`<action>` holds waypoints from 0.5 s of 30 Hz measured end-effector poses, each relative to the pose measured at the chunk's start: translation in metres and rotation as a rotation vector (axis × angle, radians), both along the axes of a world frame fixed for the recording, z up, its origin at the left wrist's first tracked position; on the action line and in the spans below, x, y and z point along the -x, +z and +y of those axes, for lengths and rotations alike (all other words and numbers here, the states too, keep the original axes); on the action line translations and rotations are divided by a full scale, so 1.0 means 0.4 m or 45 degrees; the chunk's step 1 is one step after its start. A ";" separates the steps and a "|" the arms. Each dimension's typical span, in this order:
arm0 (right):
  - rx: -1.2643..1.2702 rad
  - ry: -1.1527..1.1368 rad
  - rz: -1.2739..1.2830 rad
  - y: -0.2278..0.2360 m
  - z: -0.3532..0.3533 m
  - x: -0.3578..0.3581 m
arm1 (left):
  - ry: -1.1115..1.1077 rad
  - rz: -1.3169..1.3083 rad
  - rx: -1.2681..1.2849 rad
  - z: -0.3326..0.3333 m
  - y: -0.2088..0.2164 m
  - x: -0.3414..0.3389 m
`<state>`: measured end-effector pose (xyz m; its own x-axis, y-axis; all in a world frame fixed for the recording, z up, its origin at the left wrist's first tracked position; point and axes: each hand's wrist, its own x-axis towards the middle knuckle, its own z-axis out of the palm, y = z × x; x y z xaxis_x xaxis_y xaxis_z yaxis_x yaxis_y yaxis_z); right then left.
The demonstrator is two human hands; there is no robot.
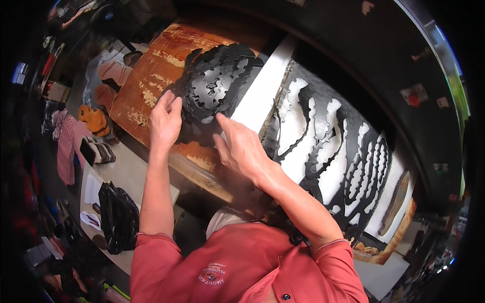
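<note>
A pile of black cut pieces with scalloped edges [209, 86], leather-like, lies on a worn brown wooden board [139, 83]. At the pile's left edge is my left hand [165, 121], fingers stretched out and thumb toward the pieces. My right hand [242, 146] is by the pile's lower right edge, with finger and thumb apart. Neither hand visibly holds a piece; whether the fingertips touch the pile I cannot tell. To the right, a black sheet full of long, wavy-edged cut-outs [316, 164] is spread over a white slab [290, 131].
A large dark machine part [364, 65] overhangs the slab's far side. A long brown curved piece [395, 202] lies at the slab's right end. On the left are a side table [126, 161], a black plastic bag [118, 217], orange-brown pieces [93, 118] and a pink knitted cloth [65, 146].
</note>
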<state>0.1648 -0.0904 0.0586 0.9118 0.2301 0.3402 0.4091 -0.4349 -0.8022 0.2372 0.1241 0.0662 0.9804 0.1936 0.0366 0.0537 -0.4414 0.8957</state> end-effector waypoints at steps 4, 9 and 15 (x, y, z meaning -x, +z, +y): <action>-0.053 0.061 -0.176 0.045 -0.096 0.082 | -0.096 -0.154 0.066 -0.093 0.019 0.007; -0.028 -0.580 -0.172 0.031 -0.363 0.250 | -0.511 -0.218 -0.105 -0.333 0.028 0.023; 0.290 -1.520 0.033 -0.054 -0.784 0.555 | -1.035 0.035 0.166 -0.649 -0.027 0.102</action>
